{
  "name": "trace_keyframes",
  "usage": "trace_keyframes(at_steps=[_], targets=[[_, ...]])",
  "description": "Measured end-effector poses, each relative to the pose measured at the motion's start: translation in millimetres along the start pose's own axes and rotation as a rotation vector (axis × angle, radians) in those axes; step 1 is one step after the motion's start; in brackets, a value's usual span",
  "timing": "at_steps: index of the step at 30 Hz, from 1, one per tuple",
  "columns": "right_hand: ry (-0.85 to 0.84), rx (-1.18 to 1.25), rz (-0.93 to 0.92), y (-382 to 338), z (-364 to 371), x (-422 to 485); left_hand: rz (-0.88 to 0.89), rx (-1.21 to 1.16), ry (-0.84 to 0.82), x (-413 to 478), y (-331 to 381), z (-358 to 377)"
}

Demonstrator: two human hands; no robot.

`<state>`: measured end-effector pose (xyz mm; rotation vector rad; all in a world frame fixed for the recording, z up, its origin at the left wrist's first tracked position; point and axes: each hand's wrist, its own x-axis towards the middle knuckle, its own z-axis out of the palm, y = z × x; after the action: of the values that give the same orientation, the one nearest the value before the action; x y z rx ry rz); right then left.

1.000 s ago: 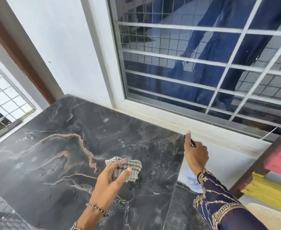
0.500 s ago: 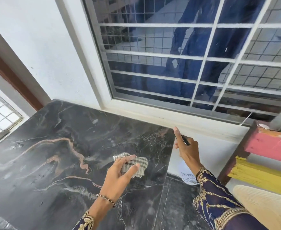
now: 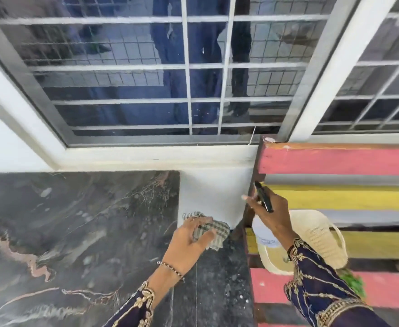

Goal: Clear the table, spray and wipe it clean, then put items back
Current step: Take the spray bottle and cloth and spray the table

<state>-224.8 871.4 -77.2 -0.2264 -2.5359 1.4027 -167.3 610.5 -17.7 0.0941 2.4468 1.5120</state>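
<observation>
At the marble table's (image 3: 64, 232) right edge, presses the cloth (image 3: 217, 228) under a flat, spread left hand (image 3: 189, 241) to wipe, and grips the bottle (image 3: 263, 232) in the right hand (image 3: 274, 215) just right of the table, seemingly to keep it clear of the strokes.

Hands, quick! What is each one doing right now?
Left hand: open, fingers pressing the checked cloth at the table's edge.
Right hand: closed around the spray bottle.
</observation>
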Motion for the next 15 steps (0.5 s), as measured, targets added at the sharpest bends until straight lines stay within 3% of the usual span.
trace_keyframes(at_steps=[7,15], targets=[[0.021,-0.421,0.2,73,-42,-12,0.024,0.138,-0.099,13,-2,32],[-0.037,-0.401,0.412,130,-29,-33,-0.015,0.242,-0.11,23,-20,32]])
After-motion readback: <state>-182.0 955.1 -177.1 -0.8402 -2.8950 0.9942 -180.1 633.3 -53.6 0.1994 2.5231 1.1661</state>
